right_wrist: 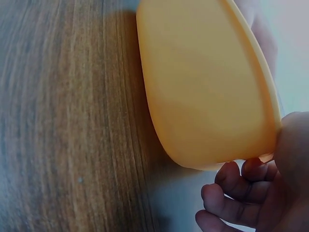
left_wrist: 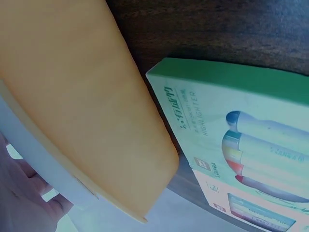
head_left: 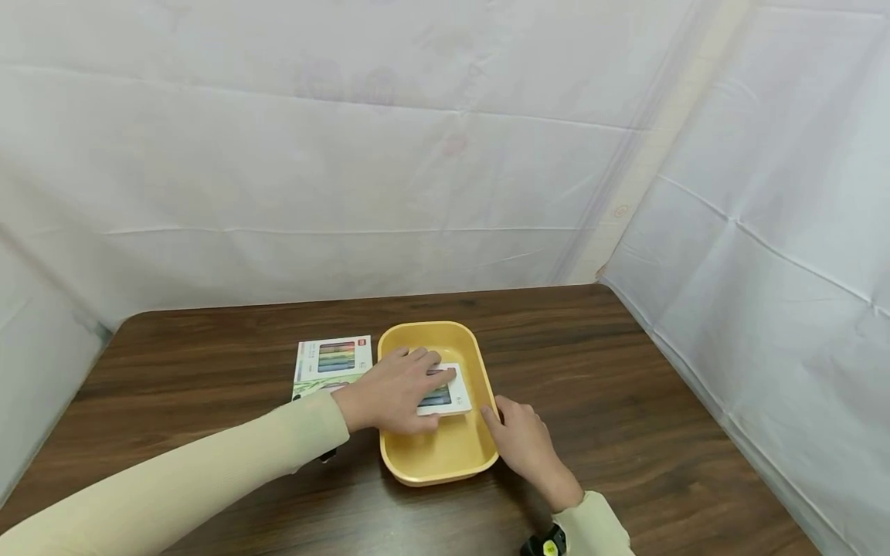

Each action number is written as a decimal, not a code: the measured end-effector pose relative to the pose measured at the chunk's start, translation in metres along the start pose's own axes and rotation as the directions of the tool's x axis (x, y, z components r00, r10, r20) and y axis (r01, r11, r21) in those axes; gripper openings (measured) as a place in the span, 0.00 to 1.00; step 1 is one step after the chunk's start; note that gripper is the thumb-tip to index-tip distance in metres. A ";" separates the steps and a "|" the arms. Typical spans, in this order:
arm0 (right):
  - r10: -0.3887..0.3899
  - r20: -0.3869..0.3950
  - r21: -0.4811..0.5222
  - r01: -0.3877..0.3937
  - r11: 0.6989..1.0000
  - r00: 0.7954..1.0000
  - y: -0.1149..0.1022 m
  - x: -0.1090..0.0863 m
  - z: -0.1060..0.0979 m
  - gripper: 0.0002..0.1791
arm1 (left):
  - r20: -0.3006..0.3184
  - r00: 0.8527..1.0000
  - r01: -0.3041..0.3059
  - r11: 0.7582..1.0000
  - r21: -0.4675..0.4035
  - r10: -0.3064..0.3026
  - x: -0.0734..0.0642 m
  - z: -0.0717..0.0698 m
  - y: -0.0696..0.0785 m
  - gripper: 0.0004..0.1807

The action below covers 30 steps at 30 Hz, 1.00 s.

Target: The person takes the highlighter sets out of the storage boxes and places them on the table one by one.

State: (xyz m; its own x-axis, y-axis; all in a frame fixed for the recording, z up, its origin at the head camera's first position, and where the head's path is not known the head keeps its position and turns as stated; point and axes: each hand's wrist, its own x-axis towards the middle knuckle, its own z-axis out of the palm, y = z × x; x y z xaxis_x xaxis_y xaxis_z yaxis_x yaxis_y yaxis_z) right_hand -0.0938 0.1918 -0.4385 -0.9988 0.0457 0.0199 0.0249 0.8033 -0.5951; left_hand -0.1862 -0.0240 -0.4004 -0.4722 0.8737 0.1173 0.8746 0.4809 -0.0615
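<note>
My left hand (head_left: 403, 390) reaches over the yellow tray (head_left: 445, 455) and holds a white box of coloured pens (head_left: 455, 394), fingers spread across its top and thumb at its near edge. Part of that box is hidden under the hand. At the tray's right side my right hand (head_left: 524, 440) grips the rim, thumb over the edge. Its other fingers (right_wrist: 234, 181) curl beneath the rim in the right wrist view. Left of the tray lies a green and white highlighter box (left_wrist: 193, 116), partly covered by the left arm in the head view.
Beyond the highlighter box lies another white box with a window of coloured pens (head_left: 337, 357). Everything rests on a dark wood table (head_left: 174, 371). White sheeting (head_left: 348, 170) hangs behind the table and along its right side.
</note>
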 end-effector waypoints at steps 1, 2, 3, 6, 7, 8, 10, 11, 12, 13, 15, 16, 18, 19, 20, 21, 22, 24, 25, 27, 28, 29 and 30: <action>0.002 0.000 -0.003 -0.002 1.000 1.000 0.000 0.000 0.000 0.12 | -0.005 1.000 -0.002 1.000 -0.001 0.002 0.000 0.000 0.000 0.35; 0.003 0.000 -0.006 -0.003 1.000 1.000 0.001 0.001 0.000 0.12 | -0.010 1.000 -0.003 1.000 -0.003 0.003 -0.001 0.000 0.000 0.35; 0.001 0.000 -0.011 -0.001 1.000 1.000 0.001 0.001 0.000 0.12 | -0.012 1.000 -0.003 1.000 -0.004 0.003 -0.001 -0.001 0.000 0.35; -0.004 -0.004 -0.015 0.004 1.000 1.000 0.002 0.002 0.000 0.12 | -0.011 1.000 0.004 1.000 -0.004 -0.004 -0.002 -0.003 0.001 0.35; -0.006 -0.005 -0.017 0.006 1.000 1.000 0.002 0.002 -0.001 0.12 | -0.008 1.000 0.008 1.000 -0.004 -0.008 -0.003 -0.004 0.001 0.35; -0.008 -0.006 -0.019 0.008 1.000 1.000 0.002 0.002 -0.001 0.12 | -0.003 1.000 0.013 1.000 -0.001 -0.013 -0.004 -0.004 0.001 0.35; -0.010 -0.007 -0.017 0.010 1.000 1.000 0.002 0.003 -0.001 0.12 | 0.004 1.000 0.020 1.000 0.003 -0.021 -0.005 -0.005 0.002 0.35; -0.012 -0.007 -0.016 0.012 1.000 1.000 0.002 0.003 -0.001 0.11 | 0.005 1.000 0.023 1.000 0.004 -0.023 -0.005 -0.006 0.002 0.35; -0.014 -0.006 -0.017 0.014 1.000 1.000 0.002 0.004 -0.001 0.11 | 0.006 1.000 0.025 1.000 0.007 -0.025 -0.006 -0.007 0.002 0.35; -0.015 -0.006 -0.016 0.015 1.000 1.000 0.002 0.004 -0.001 0.11 | 0.005 1.000 0.027 1.000 0.009 -0.027 -0.006 -0.007 0.002 0.35; -0.017 -0.001 -0.016 0.017 1.000 1.000 0.002 0.005 -0.001 0.11 | 0.000 1.000 0.029 1.000 0.012 -0.029 -0.007 -0.008 0.002 0.35; -0.019 0.002 -0.018 0.019 1.000 1.000 0.002 0.006 -0.001 0.11 | -0.002 0.999 0.032 0.999 0.015 -0.032 -0.008 -0.009 0.002 0.35; -0.023 0.008 -0.012 0.023 1.000 1.000 0.002 0.006 -0.001 0.12 | -0.002 0.999 0.039 0.999 0.019 -0.039 -0.009 -0.009 0.002 0.35; -0.025 0.010 -0.009 0.025 1.000 1.000 0.003 0.007 -0.001 0.12 | -0.003 0.999 0.042 0.999 0.020 -0.042 -0.009 -0.010 0.001 0.35; -0.025 0.011 -0.007 0.025 1.000 1.000 0.003 0.007 -0.001 0.12 | -0.003 0.999 0.044 0.999 0.024 -0.044 -0.010 -0.010 0.001 0.35; -0.025 0.010 -0.006 0.025 1.000 1.000 0.004 0.007 -0.001 0.13 | -0.004 0.999 0.045 0.999 0.025 -0.045 -0.010 -0.010 0.001 0.35; -0.023 0.007 -0.003 0.023 1.000 1.000 0.004 0.007 -0.002 0.14 | -0.004 0.999 0.046 0.999 0.026 -0.046 -0.011 -0.011 0.001 0.35; -0.019 0.000 -0.004 0.019 1.000 1.000 0.005 0.009 -0.002 0.17 | -0.006 0.999 0.050 0.998 0.031 -0.049 -0.012 -0.012 0.001 0.35; -0.015 -0.004 -0.004 0.015 1.000 1.000 0.006 0.010 -0.002 0.18 | -0.007 0.999 0.051 0.998 0.031 -0.050 -0.012 -0.012 0.001 0.35; -0.005 -0.008 0.002 0.005 1.000 1.000 0.006 0.011 -0.003 0.21 | -0.008 0.999 0.054 0.998 0.028 -0.054 -0.013 -0.013 0.001 0.35; -0.002 -0.008 0.006 0.002 1.000 1.000 0.006 0.011 -0.002 0.22 | -0.007 0.998 0.057 0.998 0.027 -0.057 -0.014 -0.014 0.000 0.35; 0.001 -0.006 0.009 -0.001 1.000 1.000 0.006 0.012 -0.002 0.22 | -0.006 0.998 0.060 0.998 0.029 -0.060 -0.015 -0.014 0.000 0.35; 0.003 -0.003 0.014 -0.003 1.000 1.000 0.006 0.012 -0.002 0.23 | -0.004 0.998 0.062 0.998 0.031 -0.062 -0.016 -0.014 0.000 0.35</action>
State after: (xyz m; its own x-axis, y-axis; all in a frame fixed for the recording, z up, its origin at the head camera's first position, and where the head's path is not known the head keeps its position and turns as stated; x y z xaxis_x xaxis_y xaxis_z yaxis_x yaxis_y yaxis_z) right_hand -0.1057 0.1986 -0.4399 -0.9986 0.0494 0.0204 0.0270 0.7950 -0.6060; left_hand -0.1773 -0.0387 -0.3879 -0.5250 0.8419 0.1253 0.8398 0.5363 -0.0843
